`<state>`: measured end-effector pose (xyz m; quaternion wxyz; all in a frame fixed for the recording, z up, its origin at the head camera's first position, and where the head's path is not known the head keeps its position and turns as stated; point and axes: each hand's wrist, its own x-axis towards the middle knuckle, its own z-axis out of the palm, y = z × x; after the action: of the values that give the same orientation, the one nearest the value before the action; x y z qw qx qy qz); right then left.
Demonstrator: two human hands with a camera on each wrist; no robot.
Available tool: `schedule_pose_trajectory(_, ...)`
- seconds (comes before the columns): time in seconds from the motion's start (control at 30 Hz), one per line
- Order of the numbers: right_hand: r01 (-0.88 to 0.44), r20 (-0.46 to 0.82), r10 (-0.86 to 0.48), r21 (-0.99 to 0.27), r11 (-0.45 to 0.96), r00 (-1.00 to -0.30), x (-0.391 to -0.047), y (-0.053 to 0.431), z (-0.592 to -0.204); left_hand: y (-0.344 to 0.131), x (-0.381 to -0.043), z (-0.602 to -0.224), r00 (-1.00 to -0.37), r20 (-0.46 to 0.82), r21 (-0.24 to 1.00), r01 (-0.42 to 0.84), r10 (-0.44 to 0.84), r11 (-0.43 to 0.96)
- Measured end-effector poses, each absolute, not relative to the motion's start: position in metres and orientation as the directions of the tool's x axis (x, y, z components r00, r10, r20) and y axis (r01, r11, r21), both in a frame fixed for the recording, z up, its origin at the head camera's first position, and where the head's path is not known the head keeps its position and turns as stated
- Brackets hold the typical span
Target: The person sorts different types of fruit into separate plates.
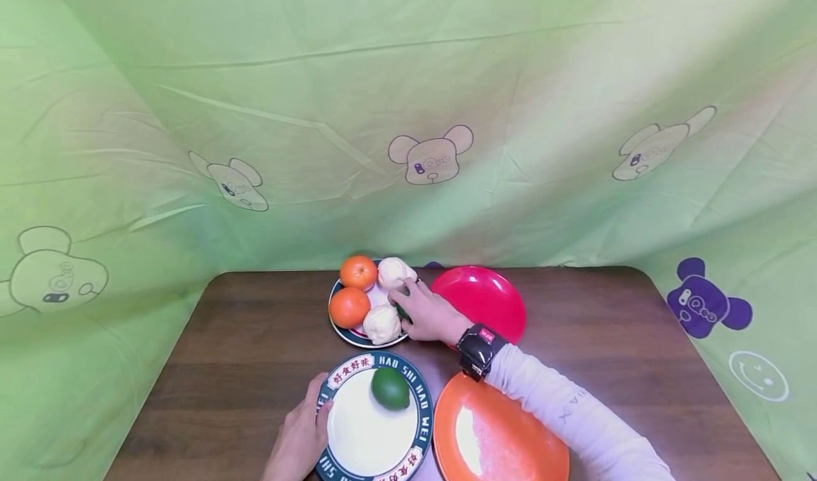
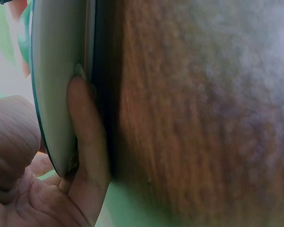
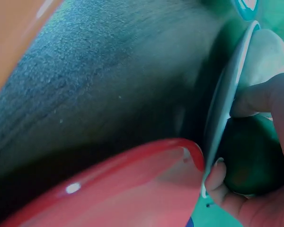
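Green cloth (image 1: pixel 332 76) hangs behind the brown surface (image 1: pixel 606 353). Left hand (image 1: pixel 300 428) pinches the rim of a lettered plate (image 1: pixel 424 411); right hand (image 1: pixel 432 312) is curled round a green fruit (image 3: pixel 252 158).

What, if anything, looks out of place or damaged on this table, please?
Nothing plainly stands out: no spill or damage shows. The lone green fruit sits off-centre on the near patterned plate, but looks stable. The left hand grips that plate's rim; the right hand holds another green fruit at the far plate.
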<state>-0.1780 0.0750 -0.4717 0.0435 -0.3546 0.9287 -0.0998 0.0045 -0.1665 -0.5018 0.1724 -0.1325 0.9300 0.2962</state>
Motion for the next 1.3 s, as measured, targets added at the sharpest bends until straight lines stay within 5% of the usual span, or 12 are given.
schedule_pose_trajectory(0.3, -0.624, 0.158, -0.614, -0.357, 0.695, -0.774, -0.157, 0.078, -0.438, -0.168, 0.005, -0.503, -0.922, -0.370, 0.517, -0.307, -0.114, 0.799)
schedule_pose_trajectory(0.53, -0.844, 0.307, -0.791, -0.290, 0.451, -0.529, -0.099, 0.043, -0.415, -0.174, 0.010, -0.503, -0.969, -0.237, 0.554, -0.194, -0.070, 0.810)
schedule_pose_trajectory(0.67, -0.874, 0.273, -0.843, -0.294, 0.387, -0.464, -0.071, 0.022, -0.423, -0.175, 0.011, -0.502, -0.991, -0.135, 0.565, -0.095, -0.022, 0.820)
schedule_pose_trajectory(0.9, -0.873, 0.164, -0.875, -0.274, 0.403, -0.455, -0.053, 0.006, -0.448, -0.176, 0.010, -0.502, -0.992, -0.123, 0.566, -0.084, -0.017, 0.820)
schedule_pose_trajectory(1.3, -0.926, 0.050, -0.925, -0.051, 0.374, -0.377, -0.042, 0.002, -0.483, -0.175, 0.006, -0.502, -0.965, -0.261, 0.565, -0.180, -0.033, 0.805)
